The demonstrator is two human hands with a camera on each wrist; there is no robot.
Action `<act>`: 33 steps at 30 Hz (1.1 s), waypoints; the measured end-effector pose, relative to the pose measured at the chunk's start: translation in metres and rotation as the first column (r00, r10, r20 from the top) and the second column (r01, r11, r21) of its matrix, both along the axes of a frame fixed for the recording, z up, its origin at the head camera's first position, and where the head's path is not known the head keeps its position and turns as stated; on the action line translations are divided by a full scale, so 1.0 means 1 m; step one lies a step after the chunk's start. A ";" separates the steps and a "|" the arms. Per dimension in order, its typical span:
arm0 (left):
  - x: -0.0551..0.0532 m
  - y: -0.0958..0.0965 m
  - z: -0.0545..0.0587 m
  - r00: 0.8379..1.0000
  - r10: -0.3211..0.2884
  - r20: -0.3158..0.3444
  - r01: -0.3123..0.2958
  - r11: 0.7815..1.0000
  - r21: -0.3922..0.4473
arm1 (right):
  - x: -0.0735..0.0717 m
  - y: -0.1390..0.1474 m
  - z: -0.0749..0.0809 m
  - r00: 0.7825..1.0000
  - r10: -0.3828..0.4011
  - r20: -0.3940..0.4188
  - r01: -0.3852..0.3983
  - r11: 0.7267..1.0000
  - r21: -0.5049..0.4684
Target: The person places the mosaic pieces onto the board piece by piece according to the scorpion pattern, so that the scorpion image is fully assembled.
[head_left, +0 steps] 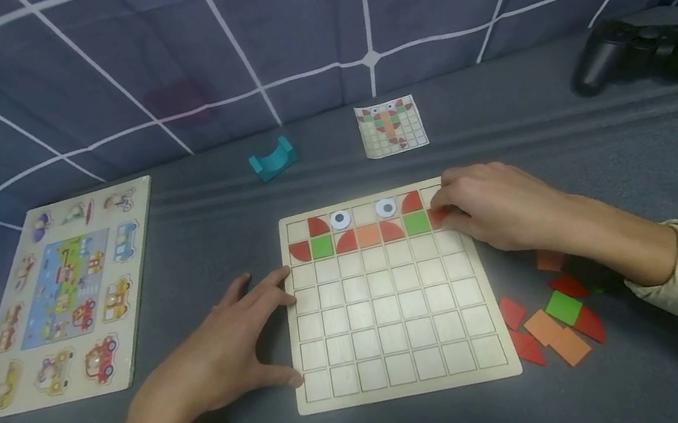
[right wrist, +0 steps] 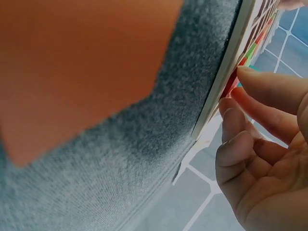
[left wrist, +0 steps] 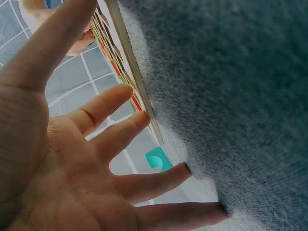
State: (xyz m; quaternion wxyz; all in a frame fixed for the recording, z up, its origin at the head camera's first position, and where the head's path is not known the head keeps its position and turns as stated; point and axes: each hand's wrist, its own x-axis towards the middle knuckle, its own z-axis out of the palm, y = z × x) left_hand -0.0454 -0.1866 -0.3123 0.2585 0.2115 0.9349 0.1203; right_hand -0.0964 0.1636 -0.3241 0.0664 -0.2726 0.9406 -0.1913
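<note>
A wooden grid board [head_left: 390, 310] lies in the middle of the head view, its top two rows partly filled with red quarter-circle, green square and orange square tiles and two eye discs. My left hand [head_left: 217, 350] is spread beside the board's left edge, thumb and fingertips touching it; two of its fingers reach the cloth in the left wrist view. At the right end of the second row, my right hand [head_left: 498, 206] pinches a red quarter-circle tile [right wrist: 231, 83] between thumb and fingers. That tile is mostly hidden by the fingers in the head view.
Loose red, green and orange tiles [head_left: 563, 308] lie right of the board. A printed pattern card [head_left: 394, 137] and a teal curved piece [head_left: 274, 159] are behind it. A picture puzzle board [head_left: 14, 374] lies left, and a black game controller [head_left: 658, 53] at the back right.
</note>
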 end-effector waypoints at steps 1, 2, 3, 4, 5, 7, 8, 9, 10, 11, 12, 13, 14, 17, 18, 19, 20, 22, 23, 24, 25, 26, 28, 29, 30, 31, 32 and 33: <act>0.000 0.000 0.000 1.000 0.002 0.001 -0.002 1.000 0.000 | 0.000 0.000 0.000 1.000 -0.001 0.000 0.001 1.000 -0.002; 0.000 0.000 0.000 1.000 0.003 0.001 -0.003 1.000 0.000 | 0.000 0.000 0.000 1.000 -0.002 0.001 0.002 1.000 -0.006; 0.000 0.000 0.000 1.000 -0.001 -0.001 0.001 1.000 0.003 | 0.000 0.001 -0.001 1.000 -0.001 0.001 0.001 1.000 -0.010; -0.001 -0.001 0.000 1.000 -0.003 -0.002 0.003 1.000 0.005 | 0.000 0.001 -0.001 1.000 0.000 0.001 0.000 1.000 -0.013; -0.001 -0.001 0.000 1.000 -0.006 -0.003 0.006 1.000 0.010 | 0.001 0.001 -0.001 1.000 0.002 -0.001 -0.002 1.000 -0.017; 0.000 -0.002 0.000 1.000 -0.006 -0.002 0.006 1.000 0.012 | 0.001 0.003 0.000 1.000 0.010 -0.002 -0.010 1.000 -0.024; 0.000 -0.002 0.000 1.000 -0.007 -0.003 0.007 1.000 0.015 | 0.002 0.004 0.001 1.000 0.016 0.000 -0.016 0.999 -0.031; 0.000 -0.002 -0.001 1.000 -0.007 -0.004 0.007 1.000 0.017 | 0.003 0.005 0.001 1.000 0.019 0.007 -0.019 0.999 -0.035; 0.000 -0.002 -0.001 1.000 -0.004 -0.003 0.004 1.000 0.017 | 0.005 0.006 0.002 1.000 0.022 0.016 -0.022 0.999 -0.038; 0.000 -0.002 -0.001 1.000 -0.002 -0.002 0.002 1.000 0.017 | 0.006 0.008 0.003 0.999 0.024 0.023 -0.023 0.999 -0.040; 0.000 -0.002 -0.001 1.000 0.002 -0.001 -0.002 1.000 0.014 | 0.008 0.009 0.003 0.999 0.024 0.034 -0.023 0.999 -0.039; 0.000 -0.002 -0.001 1.000 0.003 0.000 -0.003 1.000 0.014 | 0.011 0.012 0.004 0.999 0.023 0.043 -0.022 0.999 -0.036; 0.000 -0.002 -0.001 1.000 0.005 0.002 -0.005 1.000 0.013 | 0.013 0.014 0.004 0.998 0.020 0.053 -0.018 0.999 -0.033; 0.001 -0.002 -0.002 1.000 0.007 0.005 -0.007 1.000 0.012 | 0.020 0.023 0.003 0.997 0.008 0.071 -0.007 1.000 -0.012; 0.001 -0.002 -0.002 1.000 0.006 0.006 -0.006 1.000 0.011 | 0.022 0.026 0.003 0.997 0.005 0.080 -0.004 1.000 -0.007; 0.001 -0.002 -0.001 1.000 0.006 0.007 -0.006 1.000 0.013 | 0.024 0.031 0.003 0.996 0.004 0.085 -0.004 1.000 -0.003; 0.001 -0.002 -0.001 1.000 0.004 0.008 -0.005 1.000 0.014 | 0.026 0.035 0.002 0.996 0.005 0.093 -0.005 1.000 0.001; 0.001 -0.002 -0.001 1.000 0.005 0.010 -0.005 1.000 0.014 | 0.031 0.045 0.000 0.995 0.007 0.097 -0.008 1.000 0.012; 0.001 -0.001 -0.001 1.000 0.007 0.012 -0.007 1.000 0.012 | 0.034 0.050 0.000 0.995 0.010 0.102 -0.011 1.000 0.014; 0.000 -0.001 -0.001 1.000 0.009 0.015 -0.009 1.000 0.011 | 0.036 0.056 -0.001 0.994 0.016 0.104 -0.017 1.000 0.014; 0.000 -0.001 -0.001 1.000 0.012 0.018 -0.012 1.000 0.008 | 0.039 0.062 -0.003 0.995 0.019 0.103 -0.021 1.000 0.016; 0.000 0.000 -0.001 1.000 0.016 0.020 -0.016 1.000 0.005 | 0.043 0.067 -0.004 0.994 0.022 0.106 -0.024 1.000 0.015; 0.000 0.000 -0.001 1.000 0.022 0.022 -0.022 1.000 0.001 | 0.048 0.076 -0.006 0.994 0.012 0.112 -0.014 1.000 0.017; 0.000 0.000 -0.001 1.000 0.022 0.022 -0.022 1.000 0.000 | 0.051 0.080 -0.006 0.993 0.006 0.118 -0.009 1.000 0.022; 0.000 0.000 -0.001 1.000 0.021 0.021 -0.021 1.000 0.000 | 0.055 0.084 -0.007 0.993 0.001 0.117 -0.004 1.000 0.025; 0.000 0.000 -0.001 1.000 0.020 0.020 -0.020 1.000 0.000 | 0.057 0.087 -0.008 0.993 -0.002 0.115 -0.001 1.000 0.028; 0.001 0.000 -0.001 1.000 0.019 0.019 -0.019 1.000 0.001 | 0.060 0.091 -0.009 0.994 -0.005 0.113 0.002 0.999 0.033; 0.001 -0.001 -0.001 1.000 0.017 0.017 -0.017 1.000 0.001 | 0.063 0.094 -0.010 0.993 -0.008 0.116 0.004 0.999 0.040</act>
